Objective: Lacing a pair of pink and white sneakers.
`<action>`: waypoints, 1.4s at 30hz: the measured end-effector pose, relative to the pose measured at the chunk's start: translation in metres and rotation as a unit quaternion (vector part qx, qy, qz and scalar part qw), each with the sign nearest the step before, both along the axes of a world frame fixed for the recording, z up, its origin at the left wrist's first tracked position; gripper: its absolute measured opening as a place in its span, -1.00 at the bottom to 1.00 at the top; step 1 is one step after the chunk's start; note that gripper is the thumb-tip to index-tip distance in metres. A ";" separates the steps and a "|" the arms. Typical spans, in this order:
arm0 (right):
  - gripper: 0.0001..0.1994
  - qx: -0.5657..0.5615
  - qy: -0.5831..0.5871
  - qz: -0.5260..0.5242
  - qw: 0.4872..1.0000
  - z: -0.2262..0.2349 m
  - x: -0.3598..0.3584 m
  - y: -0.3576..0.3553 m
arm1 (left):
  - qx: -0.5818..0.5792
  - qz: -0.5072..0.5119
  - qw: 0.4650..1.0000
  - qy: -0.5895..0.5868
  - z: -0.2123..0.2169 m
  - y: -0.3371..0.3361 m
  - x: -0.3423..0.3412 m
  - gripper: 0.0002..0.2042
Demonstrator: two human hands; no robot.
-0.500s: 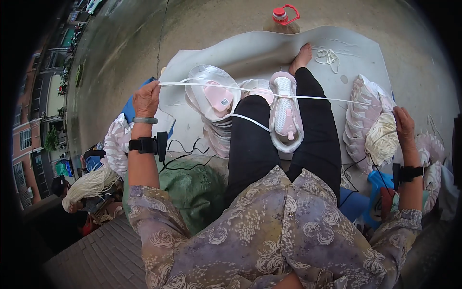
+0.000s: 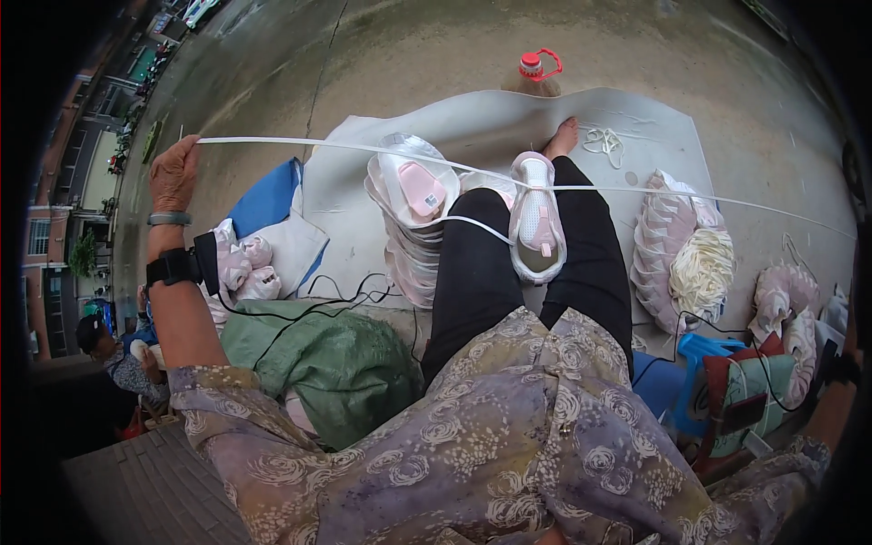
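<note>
My left hand is raised out to my left, its fingers clenched around one end of a white cord. The cord runs taut from that fist across the whole scene, passing over my knees and off toward the far right edge. My right hand is out of sight past the right rim of the view; only a bit of my right forearm shows there, so I cannot tell what those fingers are doing. A second stretch of the cord loops down from a pink and white shoe upper that rests on my right thigh, over my black trousers. Just to the left of my knees stands a stack of pink shoe uppers, the top one lying open with its pink inside showing. My bare foot rests on a grey mat spread over the concrete ground, with a small tangle of white cord near it. A bottle with a red cap stands at the far edge of the mat. To my right lie more bundles of uppers with a bunch of cream cord on them. A green cloth sits beside my left hip, below a blue and white bag.
</note>
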State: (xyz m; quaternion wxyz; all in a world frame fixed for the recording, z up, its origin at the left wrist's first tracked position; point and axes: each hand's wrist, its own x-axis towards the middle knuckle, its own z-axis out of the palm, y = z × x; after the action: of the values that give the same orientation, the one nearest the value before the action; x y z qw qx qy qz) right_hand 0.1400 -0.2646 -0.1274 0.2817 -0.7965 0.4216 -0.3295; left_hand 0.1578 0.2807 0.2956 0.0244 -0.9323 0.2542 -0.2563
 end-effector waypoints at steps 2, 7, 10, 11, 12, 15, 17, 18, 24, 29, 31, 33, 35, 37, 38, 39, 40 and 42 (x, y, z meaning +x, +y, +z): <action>-0.73 -0.045 0.031 0.015 0.998 -0.019 0.003 0.000 | 0.013 -0.003 0.999 -0.030 0.026 0.012 -0.002 -0.86; -0.76 -0.240 0.207 0.170 0.933 0.028 -0.234 -0.255 | 0.009 0.041 0.998 -0.051 0.065 0.033 -0.009 -0.81; -0.77 -0.320 0.244 0.190 0.895 0.153 -0.335 -0.317 | 0.006 -0.006 0.998 -0.066 0.071 0.040 -0.005 -0.81; -0.77 -0.346 0.254 0.188 0.883 0.199 -0.347 -0.310 | 0.005 -0.008 0.998 -0.067 0.074 0.042 -0.004 -0.81; -0.77 -0.371 0.257 0.185 0.873 0.244 -0.352 -0.295 | -0.008 0.009 0.997 -0.070 0.079 0.043 -0.003 -0.81; -0.76 -0.454 0.244 0.172 0.840 0.351 -0.337 -0.246 | -0.146 0.054 0.987 -0.038 0.092 0.035 -0.005 -0.80; -0.75 -0.509 0.210 0.165 0.818 0.403 -0.315 -0.239 | -0.318 0.096 0.943 -0.007 0.104 0.015 -0.011 -0.81; -0.74 -0.533 0.189 0.162 0.809 0.425 -0.302 -0.241 | -0.313 0.080 0.946 -0.026 0.109 -0.001 -0.014 -0.81; -0.81 -0.663 -0.096 0.237 0.703 0.535 -0.189 -0.183 | -0.413 -0.198 0.879 -0.131 0.156 -0.170 -0.027 -0.90; -0.84 -0.631 -0.234 0.292 0.680 0.579 -0.140 -0.041 | -0.299 -0.360 0.839 -0.278 0.184 -0.317 -0.068 -0.86; -0.85 -0.621 -0.247 0.303 0.680 0.587 -0.136 -0.011 | -0.270 -0.382 0.832 -0.299 0.186 -0.350 -0.086 -0.86; -0.85 -0.618 -0.265 0.320 0.667 0.591 -0.135 0.002 | -0.280 -0.355 0.854 -0.257 0.182 -0.372 -0.101 -0.82; -0.84 -0.603 -0.264 0.325 0.679 0.590 -0.135 0.005 | -0.249 -0.337 0.874 -0.246 0.187 -0.376 -0.107 -0.83; -0.81 -0.587 -0.274 0.337 0.683 0.588 -0.133 0.001 | -0.217 -0.310 0.890 -0.253 0.185 -0.378 -0.108 -0.85; -0.81 -0.585 -0.275 0.339 0.684 0.586 -0.130 -0.003 | -0.217 -0.310 0.892 -0.249 0.184 -0.377 -0.105 -0.85; -0.81 -0.587 -0.269 0.327 0.690 0.584 -0.129 -0.013 | -0.271 -0.416 0.827 -0.262 0.182 -0.376 -0.099 -0.86; -0.80 -0.587 -0.260 0.316 0.698 0.580 -0.125 -0.025 | -0.314 -0.468 0.793 -0.231 0.178 -0.370 -0.090 -0.86; -0.79 -0.592 -0.217 0.267 0.729 0.569 -0.123 -0.066 | -0.329 -0.441 0.809 -0.207 0.168 -0.347 -0.062 -0.88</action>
State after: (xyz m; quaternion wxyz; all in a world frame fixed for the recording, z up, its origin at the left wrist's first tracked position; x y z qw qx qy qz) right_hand 0.0173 -0.3310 0.4418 -0.0868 -0.7881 -0.1614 -0.5876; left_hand 0.0959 -0.0664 0.4633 -0.3477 -0.5972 0.5271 -0.4946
